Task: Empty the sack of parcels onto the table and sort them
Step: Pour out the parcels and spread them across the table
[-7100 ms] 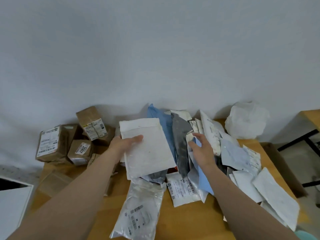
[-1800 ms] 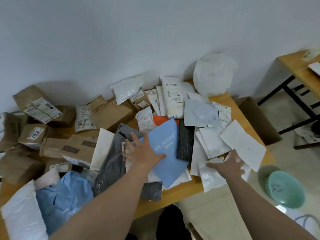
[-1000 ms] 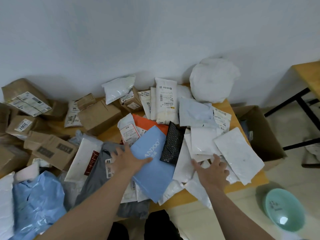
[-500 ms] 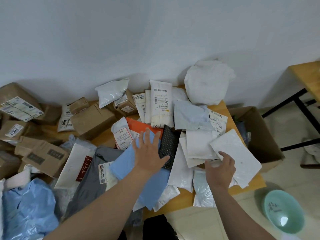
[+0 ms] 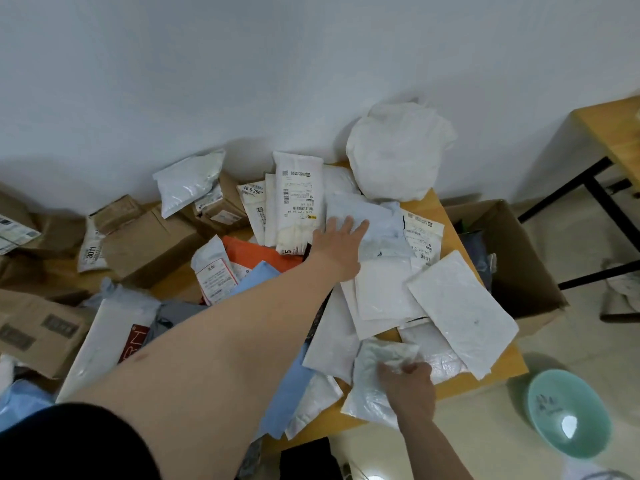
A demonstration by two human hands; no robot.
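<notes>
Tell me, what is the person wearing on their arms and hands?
Very little. Both forearms are bare and neither hand wears a glove: the left hand and right hand show no ring, watch or bracelet that I can make out. A dark, black-looking short sleeve covers the left upper arm. A small reddish mark sits on the left forearm.

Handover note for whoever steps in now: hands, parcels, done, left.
Left hand: open, fingers spread, flat on a pale blue mailer at the far side of the table.
Right hand: shut on a crumpled white poly bag at the near edge.
Done: parcels lie on the table; brown boxes are grouped left, flat white mailers right.
Left: the mixed middle pile, including the orange mailer.
</notes>
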